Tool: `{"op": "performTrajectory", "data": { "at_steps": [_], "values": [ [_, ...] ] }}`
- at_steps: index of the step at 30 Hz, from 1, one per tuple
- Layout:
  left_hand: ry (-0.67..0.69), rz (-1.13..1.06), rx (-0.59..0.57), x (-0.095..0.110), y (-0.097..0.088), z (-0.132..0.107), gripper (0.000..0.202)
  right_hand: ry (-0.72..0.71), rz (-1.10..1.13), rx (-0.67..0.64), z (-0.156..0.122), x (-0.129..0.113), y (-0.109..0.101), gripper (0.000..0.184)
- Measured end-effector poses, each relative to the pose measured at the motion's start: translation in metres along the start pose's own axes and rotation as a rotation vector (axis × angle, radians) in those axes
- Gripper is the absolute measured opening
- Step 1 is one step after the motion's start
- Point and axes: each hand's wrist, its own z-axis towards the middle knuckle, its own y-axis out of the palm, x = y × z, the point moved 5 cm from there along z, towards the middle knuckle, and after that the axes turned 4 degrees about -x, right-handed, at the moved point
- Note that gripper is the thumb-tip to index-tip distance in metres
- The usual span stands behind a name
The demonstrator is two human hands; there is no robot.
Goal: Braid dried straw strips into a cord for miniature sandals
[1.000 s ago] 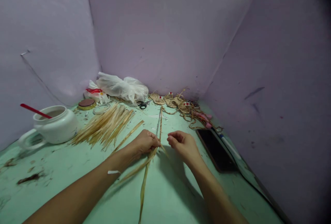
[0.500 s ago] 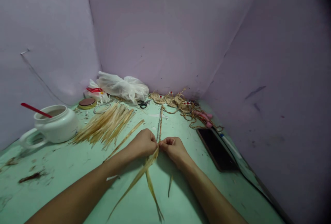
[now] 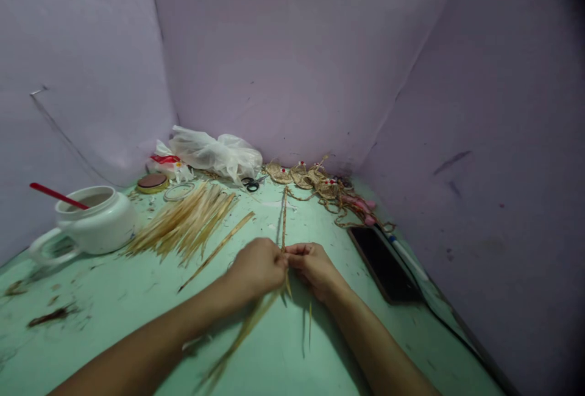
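A thin twisted cord (image 3: 284, 219) of dried plant fibre runs from the far side of the table down to my fingers. My left hand (image 3: 260, 267) is closed on the cord's near end, where loose pale fibre strips (image 3: 249, 326) trail below it, blurred by motion. Facing it, my right hand (image 3: 313, 267) pinches the same end between thumb and fingertips. The two hands touch or nearly touch there. One dark-tipped strip (image 3: 217, 250) lies left of my left hand, beside a fanned bundle of dried strips (image 3: 187, 219).
At left stands a white mug (image 3: 98, 225) with a red stick (image 3: 57, 195). Behind are a round tin (image 3: 152, 183), a plastic bag (image 3: 217, 152) and black scissors (image 3: 251, 183). Woven pieces (image 3: 301, 176) lie at the back, pink-handled tool (image 3: 361, 206) and phone (image 3: 384, 265) at right.
My left hand has rolled over and come slightly nearer and to the right, against my right fingertips. The loose strips beneath have swung and shifted.
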Motion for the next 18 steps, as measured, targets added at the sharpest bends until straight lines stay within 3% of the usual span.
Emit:
{"op": "performTrajectory", "data": {
  "at_steps": [2,5,7,12,15,18],
  "values": [
    [-0.063,-0.251,0.049,-0.014,-0.008,0.011,0.023,0.011,0.032,-0.054,0.0,-0.001,0.001,0.016],
    [-0.168,-0.697,-0.217,-0.025,0.008,0.021,0.021,0.009,0.047,-0.11,-0.001,-0.002,0.001,0.022],
    [-0.185,-0.844,-0.392,-0.023,0.02,0.021,0.021,0.001,0.039,-0.134,0.0,-0.002,0.001,0.025],
    [-0.239,-0.773,-0.429,-0.017,0.023,0.017,0.021,-0.11,-0.156,-0.158,0.007,-0.003,-0.002,0.02],
    [-0.309,-0.615,-0.358,-0.017,0.018,0.016,0.015,-0.254,-0.466,-0.077,0.007,-0.008,-0.004,0.012],
    [-0.244,-0.52,-0.214,-0.017,0.016,0.02,0.009,-0.374,-0.781,0.006,-0.001,-0.016,-0.003,0.013]
  ]
}}
